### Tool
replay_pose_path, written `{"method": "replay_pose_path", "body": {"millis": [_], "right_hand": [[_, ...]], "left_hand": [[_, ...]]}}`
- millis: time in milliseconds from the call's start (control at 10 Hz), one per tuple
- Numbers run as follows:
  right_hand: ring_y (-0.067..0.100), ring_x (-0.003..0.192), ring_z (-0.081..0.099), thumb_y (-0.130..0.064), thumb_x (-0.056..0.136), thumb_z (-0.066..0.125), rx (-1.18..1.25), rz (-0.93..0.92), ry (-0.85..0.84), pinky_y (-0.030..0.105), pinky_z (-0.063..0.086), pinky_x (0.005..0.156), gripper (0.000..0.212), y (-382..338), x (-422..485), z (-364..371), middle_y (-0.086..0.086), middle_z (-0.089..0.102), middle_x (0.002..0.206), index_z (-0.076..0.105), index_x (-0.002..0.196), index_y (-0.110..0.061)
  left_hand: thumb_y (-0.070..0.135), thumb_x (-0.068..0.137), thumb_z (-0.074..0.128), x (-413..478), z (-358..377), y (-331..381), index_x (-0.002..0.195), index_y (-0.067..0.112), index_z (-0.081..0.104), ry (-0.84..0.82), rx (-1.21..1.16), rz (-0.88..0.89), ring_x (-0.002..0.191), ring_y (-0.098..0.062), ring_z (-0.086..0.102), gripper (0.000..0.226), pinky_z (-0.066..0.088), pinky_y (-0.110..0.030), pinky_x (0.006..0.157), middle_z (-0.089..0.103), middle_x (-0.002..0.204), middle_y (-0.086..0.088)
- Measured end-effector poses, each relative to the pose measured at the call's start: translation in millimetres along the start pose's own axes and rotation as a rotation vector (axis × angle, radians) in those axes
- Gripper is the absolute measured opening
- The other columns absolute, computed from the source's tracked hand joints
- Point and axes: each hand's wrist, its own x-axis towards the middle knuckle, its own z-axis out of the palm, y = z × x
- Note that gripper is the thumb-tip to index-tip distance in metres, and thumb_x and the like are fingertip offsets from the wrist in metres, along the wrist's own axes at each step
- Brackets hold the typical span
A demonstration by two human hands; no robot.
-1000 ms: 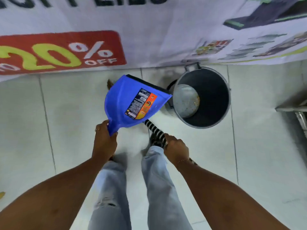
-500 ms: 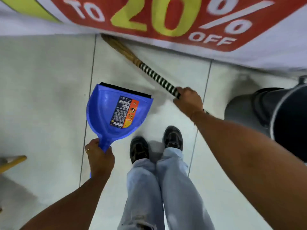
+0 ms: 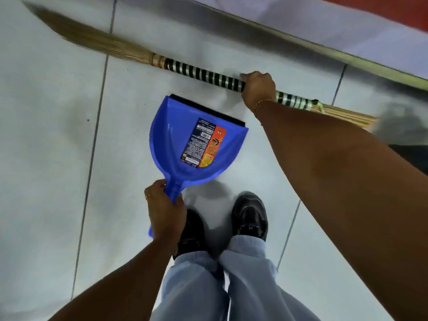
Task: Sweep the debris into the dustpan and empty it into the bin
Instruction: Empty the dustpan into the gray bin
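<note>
A blue dustpan (image 3: 176, 144) with a black lip and a printed label is held above the pale tiled floor, its open mouth facing away from me. My left hand (image 3: 165, 212) grips its handle. My right hand (image 3: 258, 88) is closed around the black-and-white striped handle of a straw broom (image 3: 97, 44), which stretches level across the top of the view with its bristles pointing left. The pan's inside shows no debris. Only a dark grey edge of the bin (image 3: 403, 133) shows at the right, behind my right forearm.
My two black shoes (image 3: 250, 216) and light jeans stand just below the dustpan. A white and red banner (image 3: 324, 22) hangs along the wall at the top right. A few tiny dark specks (image 3: 88, 120) lie on the tiles at the left.
The view has swung left, away from the bin, which has slid almost out of sight. The dustpan has come down from the bin's rim to in front of my feet. The broom now lies level, bristles left.
</note>
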Motion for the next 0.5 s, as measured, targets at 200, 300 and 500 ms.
{"method": "replay_pose_path", "body": {"millis": [200, 300, 500], "right_hand": [[0.029, 0.134, 0.041, -0.006, 0.092, 0.04, 0.288, 0.255, 0.09, 0.045, 0.024, 0.116, 0.049, 62.2, -109.6, 4.0, 0.015, 0.048, 0.141, 0.039, 0.141, -0.01], [0.023, 0.139, 0.034, -0.008, 0.096, 0.038, 0.393, 0.453, 0.12, 0.045, 0.019, 0.117, 0.044, 95.8, -187.5, 5.4, 0.012, 0.048, 0.143, 0.04, 0.14, -0.011], [0.022, 0.141, 0.031, -0.01, 0.096, 0.042, 0.418, 0.537, 0.163, 0.046, 0.019, 0.116, 0.039, 129.3, -282.4, 13.0, 0.013, 0.053, 0.139, 0.047, 0.134, -0.01]], "left_hand": [[0.001, 0.074, 0.067, -42.8, 19.4, 47.1, 0.095, 0.001, 0.056, -0.084, 0.062, 0.088, 0.09, -0.029, 0.053, 0.024, 0.04, -0.033, 0.068, 0.057, 0.104, -0.019], [0.004, 0.073, 0.07, -68.1, 35.4, 77.7, 0.102, -0.004, 0.056, -0.15, 0.09, 0.098, 0.101, -0.035, 0.054, 0.033, 0.045, -0.04, 0.077, 0.058, 0.109, -0.024], [0.017, 0.076, 0.075, -107.6, 79.6, 137.1, 0.121, -0.002, 0.048, -0.27, 0.188, 0.05, 0.12, -0.034, 0.049, 0.056, 0.043, -0.04, 0.095, 0.049, 0.129, -0.021]]}}
